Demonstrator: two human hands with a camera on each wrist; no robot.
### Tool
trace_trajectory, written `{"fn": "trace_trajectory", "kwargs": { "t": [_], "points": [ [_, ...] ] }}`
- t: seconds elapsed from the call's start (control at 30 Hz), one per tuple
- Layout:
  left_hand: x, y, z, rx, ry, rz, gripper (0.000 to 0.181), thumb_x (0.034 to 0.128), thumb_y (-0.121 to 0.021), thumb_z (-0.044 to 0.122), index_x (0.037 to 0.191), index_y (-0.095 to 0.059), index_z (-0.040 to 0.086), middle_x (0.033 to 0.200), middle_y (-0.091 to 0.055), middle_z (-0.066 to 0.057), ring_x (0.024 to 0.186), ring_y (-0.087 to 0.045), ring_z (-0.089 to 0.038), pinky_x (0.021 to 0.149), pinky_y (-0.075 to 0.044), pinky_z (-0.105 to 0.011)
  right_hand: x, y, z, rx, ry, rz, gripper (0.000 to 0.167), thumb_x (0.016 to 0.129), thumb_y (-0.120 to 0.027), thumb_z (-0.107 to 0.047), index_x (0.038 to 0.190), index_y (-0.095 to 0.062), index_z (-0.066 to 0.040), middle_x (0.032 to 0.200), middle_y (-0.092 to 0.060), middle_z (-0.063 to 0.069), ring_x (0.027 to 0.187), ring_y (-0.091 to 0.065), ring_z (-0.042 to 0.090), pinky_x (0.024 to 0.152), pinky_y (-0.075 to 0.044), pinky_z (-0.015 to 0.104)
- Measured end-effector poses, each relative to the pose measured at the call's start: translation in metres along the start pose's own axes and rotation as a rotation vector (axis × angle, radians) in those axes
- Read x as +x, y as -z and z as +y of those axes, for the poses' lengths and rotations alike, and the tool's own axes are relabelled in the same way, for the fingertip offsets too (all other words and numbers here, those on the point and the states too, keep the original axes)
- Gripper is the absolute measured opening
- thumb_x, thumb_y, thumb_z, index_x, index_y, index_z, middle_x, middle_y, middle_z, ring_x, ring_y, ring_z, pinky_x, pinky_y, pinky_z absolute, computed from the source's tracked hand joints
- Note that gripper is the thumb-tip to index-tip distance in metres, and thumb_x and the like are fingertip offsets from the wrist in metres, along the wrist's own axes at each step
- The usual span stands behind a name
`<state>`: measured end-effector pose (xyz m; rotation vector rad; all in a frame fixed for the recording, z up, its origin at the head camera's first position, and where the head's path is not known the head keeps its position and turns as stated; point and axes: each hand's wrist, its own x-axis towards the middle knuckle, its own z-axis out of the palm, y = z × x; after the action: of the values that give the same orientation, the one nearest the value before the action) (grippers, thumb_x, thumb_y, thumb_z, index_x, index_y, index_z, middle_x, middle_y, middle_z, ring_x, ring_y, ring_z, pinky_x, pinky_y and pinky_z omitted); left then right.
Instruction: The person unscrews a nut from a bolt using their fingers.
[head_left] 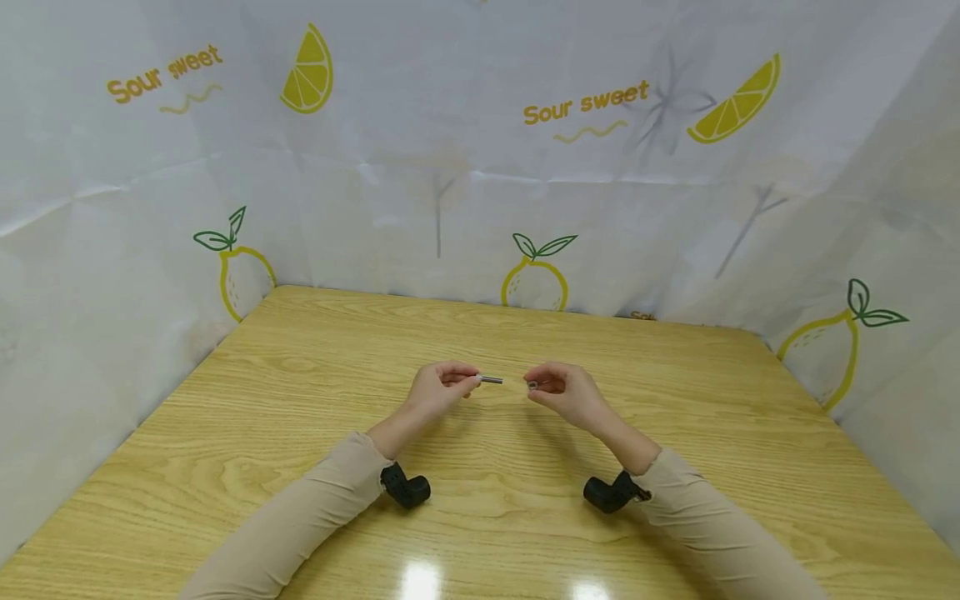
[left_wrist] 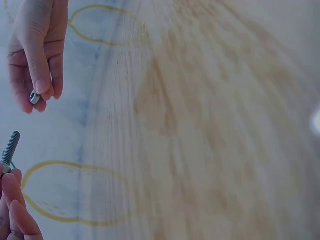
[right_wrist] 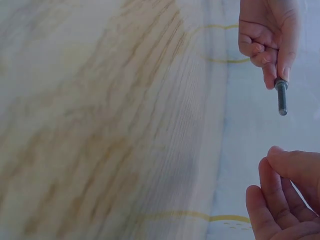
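Observation:
My left hand (head_left: 442, 388) pinches a silver bolt (head_left: 491, 380) by its head end, and the threaded shank points right toward the other hand. Between thumb and fingertips, my right hand (head_left: 567, 393) holds a small metal nut (head_left: 533, 385). A short gap separates bolt and nut, both held above the table. The left wrist view shows the threads of the bolt (left_wrist: 11, 146) and the ring shape of the nut (left_wrist: 34, 97). From the right wrist, the bolt (right_wrist: 282, 98) hangs from the left fingers, while the nut is hidden behind the right fingertips.
A wood-grain table (head_left: 480, 500) lies under both hands. White cloth (head_left: 420, 208) printed with lemons surrounds its back and sides. Black wrist cameras sit at the left cuff (head_left: 406, 487) and the right cuff (head_left: 609, 493).

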<state>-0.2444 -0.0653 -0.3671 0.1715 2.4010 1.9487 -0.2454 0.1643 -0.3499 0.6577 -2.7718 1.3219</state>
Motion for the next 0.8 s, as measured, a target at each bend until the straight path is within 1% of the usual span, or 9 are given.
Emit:
{"fn": "trace_trajectory", "kwargs": {
  "t": [0.17,0.3,0.5,0.67,0.8],
  "points": [
    [0.002,0.003,-0.002,0.027,-0.01,-0.003,0.018,0.0886,-0.064,0.014,0.103,-0.069,0.004,0.092,-0.069,-0.013,0.081,-0.065,-0.023,0.065,-0.048,-0.026,-0.001,0.005,0.005,-0.035,-0.01,-0.01,0.024,0.088,-0.062,-0.004,0.11,-0.062,0.006,0.106,-0.065,0.021,0.093,-0.065,0.031,0.075,-0.054,0.03],
    [0.003,0.006,-0.003,0.043,0.004,-0.002,0.018,0.0885,-0.064,0.015,0.103,-0.069,0.006,0.095,-0.07,-0.012,0.082,-0.065,-0.022,0.068,-0.05,-0.027,-0.001,0.009,0.011,-0.056,-0.032,-0.007,0.023,0.088,-0.061,-0.003,0.11,-0.062,0.006,0.104,-0.065,0.021,0.091,-0.065,0.03,0.074,-0.054,0.031],
    [0.006,0.01,-0.004,0.054,0.018,0.005,0.02,0.0886,-0.064,0.015,0.105,-0.069,0.004,0.098,-0.069,-0.014,0.086,-0.066,-0.024,0.073,-0.052,-0.031,-0.002,0.015,0.02,-0.098,-0.051,-0.001,0.022,0.088,-0.062,-0.004,0.108,-0.063,0.005,0.101,-0.066,0.019,0.089,-0.065,0.028,0.073,-0.053,0.032],
    [0.008,0.014,-0.005,0.076,0.027,-0.009,0.021,0.0889,-0.064,0.016,0.106,-0.068,0.005,0.101,-0.069,-0.014,0.089,-0.066,-0.024,0.078,-0.053,-0.032,-0.002,0.018,0.028,-0.122,-0.058,-0.004,0.02,0.088,-0.062,-0.004,0.106,-0.063,0.005,0.099,-0.066,0.02,0.088,-0.065,0.029,0.076,-0.053,0.035],
    [0.009,0.017,-0.006,0.102,0.037,-0.019,0.02,0.0885,-0.065,0.017,0.105,-0.068,0.006,0.101,-0.069,-0.012,0.087,-0.066,-0.021,0.077,-0.053,-0.031,-0.003,0.022,0.032,-0.147,-0.058,-0.016,0.019,0.087,-0.063,-0.005,0.104,-0.064,0.005,0.097,-0.067,0.02,0.087,-0.065,0.029,0.077,-0.053,0.037]
  ]
}}
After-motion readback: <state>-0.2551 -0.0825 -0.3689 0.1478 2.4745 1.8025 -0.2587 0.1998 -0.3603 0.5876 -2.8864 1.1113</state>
